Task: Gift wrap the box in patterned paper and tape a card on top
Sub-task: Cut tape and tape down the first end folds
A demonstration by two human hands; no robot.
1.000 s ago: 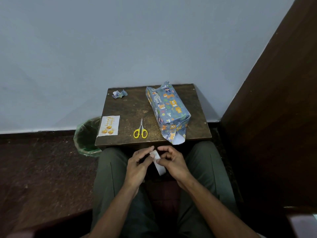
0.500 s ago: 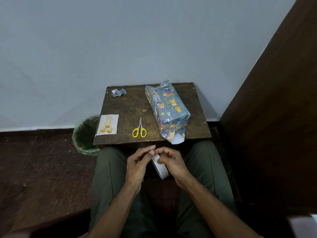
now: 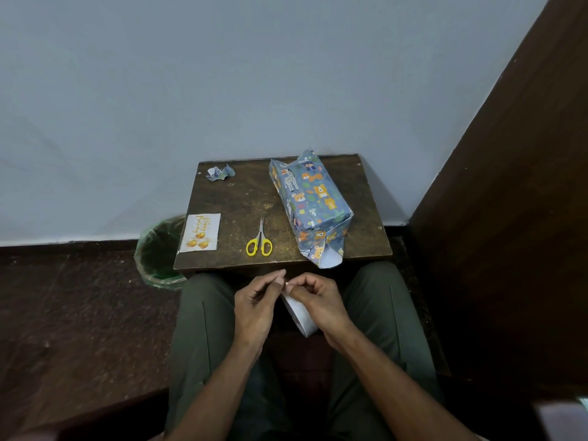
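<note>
The box (image 3: 310, 206) lies on the right half of the surface (image 3: 245, 205), already covered in patterned paper along its length. Its near end is unfinished: a triangular flap (image 3: 331, 257) with the white underside showing projects past the front edge of the surface, unsecured. The far end also shows a raised point of paper; whether it is taped cannot be told.

The roll of tape (image 3: 299, 316) is held over the lap, below the front edge of the surface. The right hand (image 3: 318, 300) is curled round the roll. The left hand (image 3: 259, 300) has thumb and forefinger pressed together at the top of the roll, apparently picking at the loose end of the tape; the end itself is too small to make out.

The card (image 3: 200, 232) rests at the left front corner of the surface, partly overhanging the edge above a bin (image 3: 159, 253) lined with green plastic. The scissors (image 3: 260, 240) lie shut between card and box. A crumpled scrap of paper (image 3: 220, 172) sits at the far left corner.

Risks, as judged:
- The tape end may split or fold back on itself while being lifted, wasting the strip.
- With both hands on the roll, nothing holds the near flap; it may spring wider and leave a slack, creased end.
- The overhanging card could be knocked into the bin by a reach towards the scissors.
- A strip pulled free in the lap may catch on the trousers (image 3: 206, 329) before reaching the box.
</note>
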